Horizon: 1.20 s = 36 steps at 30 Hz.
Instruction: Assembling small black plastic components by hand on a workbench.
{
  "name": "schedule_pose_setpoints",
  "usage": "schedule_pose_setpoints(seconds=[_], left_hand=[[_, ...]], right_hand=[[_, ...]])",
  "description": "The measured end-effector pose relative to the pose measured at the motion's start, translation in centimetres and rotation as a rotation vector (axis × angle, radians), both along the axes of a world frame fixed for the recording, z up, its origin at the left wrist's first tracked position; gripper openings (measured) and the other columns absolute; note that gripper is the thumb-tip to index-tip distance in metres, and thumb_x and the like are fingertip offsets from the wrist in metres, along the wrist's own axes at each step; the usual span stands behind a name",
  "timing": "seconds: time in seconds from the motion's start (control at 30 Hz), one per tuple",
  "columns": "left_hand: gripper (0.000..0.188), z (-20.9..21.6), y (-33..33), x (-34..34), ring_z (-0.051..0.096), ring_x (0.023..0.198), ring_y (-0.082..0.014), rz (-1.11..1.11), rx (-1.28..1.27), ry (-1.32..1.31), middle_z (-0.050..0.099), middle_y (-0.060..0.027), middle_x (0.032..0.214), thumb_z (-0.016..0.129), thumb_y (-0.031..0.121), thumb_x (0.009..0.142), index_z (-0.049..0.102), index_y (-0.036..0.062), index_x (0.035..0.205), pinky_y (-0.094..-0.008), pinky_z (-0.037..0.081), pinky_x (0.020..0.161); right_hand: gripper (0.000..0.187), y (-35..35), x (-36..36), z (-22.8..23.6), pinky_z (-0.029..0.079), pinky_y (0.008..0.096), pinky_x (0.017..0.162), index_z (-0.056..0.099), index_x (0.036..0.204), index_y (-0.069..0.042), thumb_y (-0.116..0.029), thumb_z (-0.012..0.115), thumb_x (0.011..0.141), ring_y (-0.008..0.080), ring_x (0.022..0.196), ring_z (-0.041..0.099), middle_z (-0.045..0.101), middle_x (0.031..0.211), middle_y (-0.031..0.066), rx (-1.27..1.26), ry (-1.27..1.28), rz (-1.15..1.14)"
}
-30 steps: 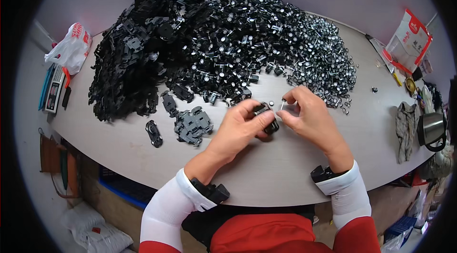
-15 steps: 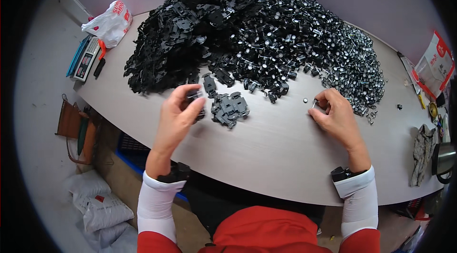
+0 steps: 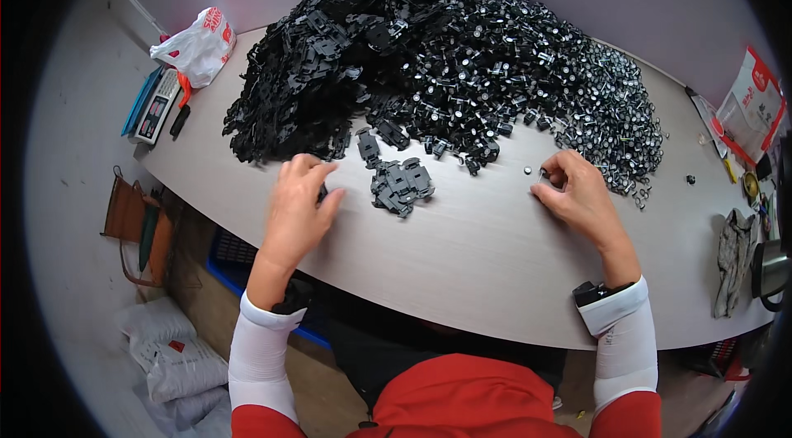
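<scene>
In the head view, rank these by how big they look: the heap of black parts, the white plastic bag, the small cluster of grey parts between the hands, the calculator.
1. Heap of black parts, largest by far.
2. White plastic bag.
3. Small cluster of grey parts and calculator: they look alike, and fisheye bending near the rim makes ranking unsure.

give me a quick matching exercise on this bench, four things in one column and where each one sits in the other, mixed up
Things:
1. white plastic bag
2. grey cloth
3. small cluster of dark plastic parts
4. left hand

Places:
A. between the two hands
B. far left corner of the table
C. at the near edge of the big black pile
D. right end of the table

Pairs: 1-B, 2-D, 3-A, 4-C
</scene>
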<state>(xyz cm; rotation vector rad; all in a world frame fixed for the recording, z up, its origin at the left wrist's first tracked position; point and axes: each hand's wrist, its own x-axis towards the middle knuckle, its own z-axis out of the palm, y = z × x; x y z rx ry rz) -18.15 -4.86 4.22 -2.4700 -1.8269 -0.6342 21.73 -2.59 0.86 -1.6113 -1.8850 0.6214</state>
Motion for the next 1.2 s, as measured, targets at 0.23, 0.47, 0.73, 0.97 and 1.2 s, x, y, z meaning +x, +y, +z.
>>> schedule_pose_setpoints(seconds=[0.23,0.47,0.73,0.97,1.2], left_hand=[[0.039,-0.3,1.8,7.8,0.058,0.117,-0.0331,-0.344,-0.091,0.114,0.063,-0.0144,0.128,0.071,0.007,0.084,0.068,0.0021,0.122,-0.0417,0.046,0.097],[0.03,-1.0,2.8,9.8,0.062,0.108,-0.0313,-0.291,-0.144,0.187,0.068,-0.0108,0.117,0.068,0.006,0.086,0.069,0.0018,0.116,-0.0404,0.047,0.092],[0.017,0.6,3.7,14.2,0.066,0.084,-0.017,-0.232,-0.301,-0.623,0.073,-0.0058,0.099,0.068,0.007,0.095,0.073,0.0023,0.111,-0.0299,0.052,0.075],[0.013,-0.8,5.1,16.9,0.07,0.084,-0.0126,-0.159,-0.761,-1.33,0.071,-0.0058,0.096,0.066,0.012,0.099,0.065,0.0008,0.104,-0.0265,0.057,0.072],[0.006,-2.9,5.6,17.3,0.069,0.083,-0.0109,-0.159,-0.908,-1.424,0.072,-0.0046,0.097,0.067,0.009,0.098,0.064,0.0062,0.102,-0.0243,0.054,0.072]], right_hand=[[0.029,-0.1,0.3,-0.1,0.051,0.0382,0.071,0.064,0.09,0.0,-0.022,0.08,0.078,0.0264,0.077,0.062,0.062,0.085,0.0107,-0.01,-0.012,0.007],[0.03,-0.1,0.4,0.0,0.051,0.0383,0.072,0.065,0.092,0.0,-0.022,0.08,0.078,0.0271,0.079,0.064,0.064,0.087,0.012,0.01,-0.007,0.018],[0.029,-0.5,-0.3,1.3,0.053,0.0347,0.07,0.065,0.097,0.0,-0.018,0.081,0.08,0.0225,0.077,0.065,0.066,0.089,0.0105,-0.01,0.144,0.03],[0.031,-1.5,-1.8,2.0,0.054,0.0348,0.072,0.066,0.105,-0.002,-0.014,0.081,0.081,0.0255,0.085,0.066,0.066,0.097,0.011,0.305,0.18,0.148],[0.032,-1.1,-1.7,1.0,0.055,0.0398,0.076,0.065,0.106,0.0,-0.012,0.08,0.08,0.0319,0.09,0.068,0.067,0.099,0.0134,0.342,0.085,0.145]])
